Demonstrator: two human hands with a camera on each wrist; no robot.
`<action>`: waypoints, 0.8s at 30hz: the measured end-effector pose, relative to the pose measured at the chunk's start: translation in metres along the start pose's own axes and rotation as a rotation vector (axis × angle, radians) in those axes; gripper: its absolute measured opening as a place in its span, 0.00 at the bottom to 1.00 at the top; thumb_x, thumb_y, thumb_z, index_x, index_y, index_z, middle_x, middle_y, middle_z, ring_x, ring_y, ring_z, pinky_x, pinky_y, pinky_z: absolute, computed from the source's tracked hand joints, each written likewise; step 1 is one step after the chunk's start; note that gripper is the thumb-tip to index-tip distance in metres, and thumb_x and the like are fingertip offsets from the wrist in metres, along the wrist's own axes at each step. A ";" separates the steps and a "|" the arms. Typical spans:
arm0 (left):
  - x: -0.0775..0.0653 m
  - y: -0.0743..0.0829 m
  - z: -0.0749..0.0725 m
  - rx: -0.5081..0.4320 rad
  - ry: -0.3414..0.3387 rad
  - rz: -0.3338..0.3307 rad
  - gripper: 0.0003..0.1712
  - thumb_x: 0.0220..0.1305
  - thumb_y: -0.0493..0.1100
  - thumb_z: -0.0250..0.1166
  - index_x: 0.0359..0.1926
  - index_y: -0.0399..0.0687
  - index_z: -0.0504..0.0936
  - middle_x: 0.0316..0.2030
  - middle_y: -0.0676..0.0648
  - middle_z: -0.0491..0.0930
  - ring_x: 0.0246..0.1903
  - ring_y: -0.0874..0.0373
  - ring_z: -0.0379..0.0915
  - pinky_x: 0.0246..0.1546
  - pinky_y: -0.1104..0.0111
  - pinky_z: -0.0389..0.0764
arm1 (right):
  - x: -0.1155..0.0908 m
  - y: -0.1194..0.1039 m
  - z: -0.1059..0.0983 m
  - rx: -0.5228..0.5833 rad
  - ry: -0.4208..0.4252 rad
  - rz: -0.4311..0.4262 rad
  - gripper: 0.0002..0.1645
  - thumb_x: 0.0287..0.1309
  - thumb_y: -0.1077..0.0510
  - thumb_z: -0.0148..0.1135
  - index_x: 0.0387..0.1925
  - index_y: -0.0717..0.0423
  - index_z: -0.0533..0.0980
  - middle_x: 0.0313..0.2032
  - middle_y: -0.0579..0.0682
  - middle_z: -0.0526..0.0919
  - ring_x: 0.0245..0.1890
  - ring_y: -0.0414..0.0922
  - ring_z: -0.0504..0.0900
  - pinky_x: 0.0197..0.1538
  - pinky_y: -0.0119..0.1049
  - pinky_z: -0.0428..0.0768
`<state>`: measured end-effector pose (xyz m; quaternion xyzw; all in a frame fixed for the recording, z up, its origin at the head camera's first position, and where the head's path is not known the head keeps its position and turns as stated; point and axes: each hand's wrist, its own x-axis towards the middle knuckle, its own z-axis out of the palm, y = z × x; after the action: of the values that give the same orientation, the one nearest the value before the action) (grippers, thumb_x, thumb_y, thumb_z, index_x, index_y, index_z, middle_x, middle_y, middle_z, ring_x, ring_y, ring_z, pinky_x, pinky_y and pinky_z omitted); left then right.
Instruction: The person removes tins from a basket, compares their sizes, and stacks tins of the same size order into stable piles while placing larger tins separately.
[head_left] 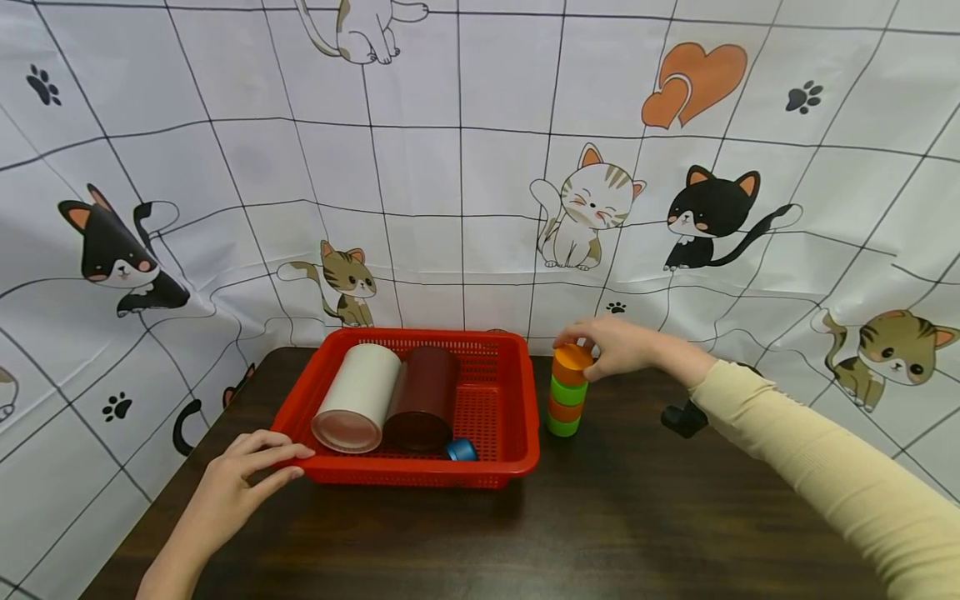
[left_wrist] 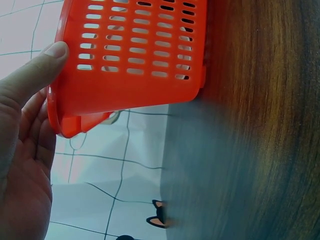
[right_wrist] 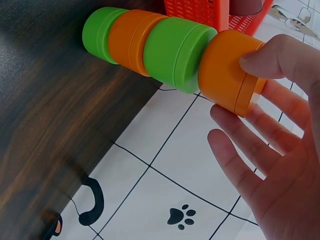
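Note:
At the front left corner of a red plastic basket (head_left: 420,479), my left hand (head_left: 236,483) pinches the rim. The left wrist view has the thumb on the outer side of that rim (left_wrist: 59,75) and the fingers behind it. My right hand (head_left: 618,346) holds an orange round container (head_left: 572,360) between thumb and fingers, at the top of an upright stack. Below it are a green container (head_left: 567,392) and more orange and green ones. In the right wrist view, the held orange container (right_wrist: 225,65) sits slightly off line from the green one (right_wrist: 175,50).
Inside the basket lie a white cylinder (head_left: 363,387), a dark brown cylinder (head_left: 426,392) and a small blue object (head_left: 461,450). The dark wood table (head_left: 675,517) extends in front and to the right. A cat-print sheet (head_left: 465,167) hangs behind.

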<state>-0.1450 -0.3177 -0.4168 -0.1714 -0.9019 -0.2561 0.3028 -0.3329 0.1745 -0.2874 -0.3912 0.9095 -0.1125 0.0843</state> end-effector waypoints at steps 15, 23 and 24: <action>0.000 -0.001 0.000 0.007 -0.008 -0.014 0.27 0.40 0.33 0.79 0.41 0.67 0.88 0.39 0.59 0.80 0.43 0.77 0.62 0.43 0.89 0.66 | -0.003 -0.001 -0.002 0.030 -0.020 0.012 0.33 0.50 0.64 0.66 0.61 0.51 0.75 0.60 0.53 0.78 0.51 0.50 0.81 0.48 0.39 0.81; 0.000 -0.001 0.000 0.006 -0.007 -0.017 0.27 0.40 0.33 0.79 0.41 0.67 0.88 0.39 0.59 0.81 0.44 0.77 0.62 0.44 0.89 0.66 | -0.003 0.000 0.000 0.017 -0.017 -0.006 0.33 0.49 0.66 0.66 0.61 0.51 0.76 0.59 0.53 0.78 0.51 0.51 0.82 0.48 0.40 0.82; 0.000 -0.001 0.000 0.006 -0.006 -0.016 0.27 0.40 0.33 0.79 0.41 0.67 0.88 0.39 0.59 0.81 0.44 0.77 0.62 0.44 0.89 0.66 | -0.003 0.000 0.000 0.018 -0.018 -0.005 0.33 0.49 0.66 0.66 0.61 0.51 0.76 0.59 0.53 0.78 0.52 0.51 0.82 0.48 0.40 0.82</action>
<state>-0.1449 -0.3183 -0.4171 -0.1639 -0.9049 -0.2554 0.2983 -0.3311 0.1763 -0.2871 -0.3937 0.9067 -0.1174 0.0955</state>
